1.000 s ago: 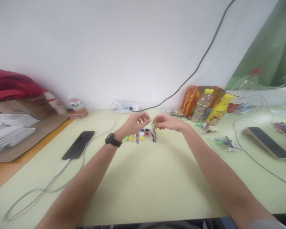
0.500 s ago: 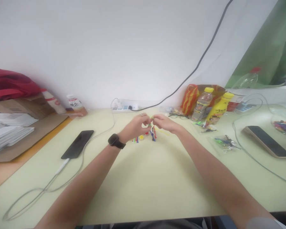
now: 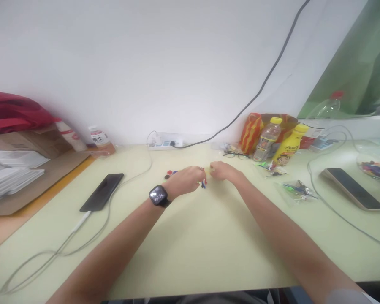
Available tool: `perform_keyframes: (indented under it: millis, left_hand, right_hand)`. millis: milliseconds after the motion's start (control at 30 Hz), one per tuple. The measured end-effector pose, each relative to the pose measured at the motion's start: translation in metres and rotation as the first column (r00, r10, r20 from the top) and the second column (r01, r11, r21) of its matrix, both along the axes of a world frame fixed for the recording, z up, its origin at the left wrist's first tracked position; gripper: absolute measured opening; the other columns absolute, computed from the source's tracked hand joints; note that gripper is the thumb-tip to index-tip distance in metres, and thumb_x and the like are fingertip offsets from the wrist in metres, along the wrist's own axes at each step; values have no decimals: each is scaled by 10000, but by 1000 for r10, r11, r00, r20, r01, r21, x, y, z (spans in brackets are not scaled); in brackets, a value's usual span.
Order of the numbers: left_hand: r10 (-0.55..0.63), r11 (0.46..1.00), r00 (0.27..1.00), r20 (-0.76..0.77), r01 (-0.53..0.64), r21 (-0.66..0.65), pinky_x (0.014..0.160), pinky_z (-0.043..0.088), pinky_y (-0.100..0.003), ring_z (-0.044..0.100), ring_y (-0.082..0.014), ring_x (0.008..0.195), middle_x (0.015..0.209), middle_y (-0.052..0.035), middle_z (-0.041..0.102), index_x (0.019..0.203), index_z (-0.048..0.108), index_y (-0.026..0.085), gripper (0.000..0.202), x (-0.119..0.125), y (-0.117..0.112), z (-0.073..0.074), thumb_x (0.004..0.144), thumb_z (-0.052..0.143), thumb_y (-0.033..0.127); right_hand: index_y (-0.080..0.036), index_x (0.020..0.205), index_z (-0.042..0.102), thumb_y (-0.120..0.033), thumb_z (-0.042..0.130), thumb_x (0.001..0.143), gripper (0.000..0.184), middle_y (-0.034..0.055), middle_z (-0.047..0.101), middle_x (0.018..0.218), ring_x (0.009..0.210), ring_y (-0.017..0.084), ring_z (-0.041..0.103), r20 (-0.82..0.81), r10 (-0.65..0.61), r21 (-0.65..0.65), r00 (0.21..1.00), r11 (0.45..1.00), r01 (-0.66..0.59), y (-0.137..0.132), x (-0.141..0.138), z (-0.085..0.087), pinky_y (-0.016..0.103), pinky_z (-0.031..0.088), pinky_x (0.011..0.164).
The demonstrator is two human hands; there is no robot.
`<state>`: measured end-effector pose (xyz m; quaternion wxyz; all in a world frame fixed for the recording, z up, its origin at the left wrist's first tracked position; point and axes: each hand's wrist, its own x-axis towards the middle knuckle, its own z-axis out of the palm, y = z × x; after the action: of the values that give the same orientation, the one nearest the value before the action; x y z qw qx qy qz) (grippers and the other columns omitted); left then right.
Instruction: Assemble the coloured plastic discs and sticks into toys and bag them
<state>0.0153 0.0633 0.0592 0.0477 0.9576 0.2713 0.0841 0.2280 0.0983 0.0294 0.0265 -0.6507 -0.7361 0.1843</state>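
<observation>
Both hands dropped from mid-air to the tabletop over the last second. The left hand (image 3: 185,179) also slid right and now covers most of the pile it was beside. Camera barely moved.

Near: pale green table (image 3: 190,245), bare forearms coming in from the bottom corners. Black smartwatch (image 3: 158,196) on the left wrist, face now turned up.

Left hand: knuckles up, fingers curled down onto the table; can't tell if it grips anything. Right hand (image 3: 223,171): loosely closed, fingertips pointing at the left hand and almost touching it. There's a yellowish speck at the tips, too blurred to call it held.

Small coloured plastic sticks (image 3: 203,183): only red and blue ends poke out between the hands. Small round coloured caps (image 3: 171,172): a few show just behind the left hand, on the table. Rest of the pile is hidden.

My read: the work is down at the pile now, not in the air.

Further left: black phone (image 3: 103,192) face up, white cable (image 3: 82,219) plugged in.

Far, along the wall: white power strip (image 3: 164,145), dark-framed spectacles (image 3: 237,155), yellow-capped drink bottles (image 3: 272,135).
</observation>
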Motion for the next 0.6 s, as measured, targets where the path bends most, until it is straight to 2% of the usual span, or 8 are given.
perform_keyframes:
  millis: [67, 133, 200, 267, 400, 600]
  left_hand:
    - [12, 1000, 1000, -13, -13, -19, 697, 483, -313, 665, -233, 946, 1027, -77, 697, 928, 717, 198, 248, 0, -1, 1, 846, 563, 22]
    - [12, 999, 1000, -24, -13, -43, 777, 504, -322, 666, -241, 995, 1068, -75, 706, 997, 734, 213, 279, -1, 0, 1, 840, 587, 35]
    - [2, 999, 999, -41, -4, -44, 871, 506, -340, 659, -251, 1044, 1090, -72, 710, 1048, 750, 232, 323, -1, 1, -1, 828, 608, 43]
    - [0, 999, 998, -60, -2, -32, 897, 501, -348, 657, -259, 1048, 1070, -74, 712, 1023, 763, 237, 304, -2, 3, -3, 823, 623, 56]
    - [15, 999, 997, -73, -18, -42, 803, 497, -330, 664, -251, 969, 1038, -74, 702, 956, 747, 224, 230, -3, 6, -6, 813, 646, 75]
    - [22, 998, 995, -100, -28, -65, 760, 480, -323, 664, -252, 952, 989, -75, 686, 902, 722, 202, 200, -4, 6, -5, 785, 651, 56]
  right_hand:
    - [-153, 1106, 673, -405, 613, 959, 298, 181, 695, 1247, 1055, 274, 669, 14, 6, 10, 1000, 1000, -6, -3, -3, 3, 286, 423, 730]
    - [-157, 1141, 657, -492, 590, 971, 381, 180, 687, 1269, 1054, 275, 671, 17, 10, 19, 1000, 1000, -10, -6, -7, 5, 290, 415, 711]
    - [-160, 1158, 645, -547, 603, 953, 439, 177, 688, 1259, 1042, 276, 674, 19, 12, 28, 1000, 1000, -13, -9, -11, 5, 293, 403, 687]
    - [-160, 1161, 637, -572, 657, 907, 484, 178, 691, 1237, 1037, 284, 674, 22, 13, 36, 1000, 999, -14, -11, -16, 5, 296, 389, 664]
    - [-175, 1156, 618, -550, 746, 826, 516, 164, 692, 1201, 1009, 282, 681, 17, 20, 43, 1000, 999, -20, -12, -23, 2, 291, 373, 627]
    - [-178, 1143, 600, -448, 781, 792, 479, 171, 683, 1179, 1006, 292, 679, 8, 28, 56, 1000, 998, -29, -13, -31, -2, 290, 366, 611]
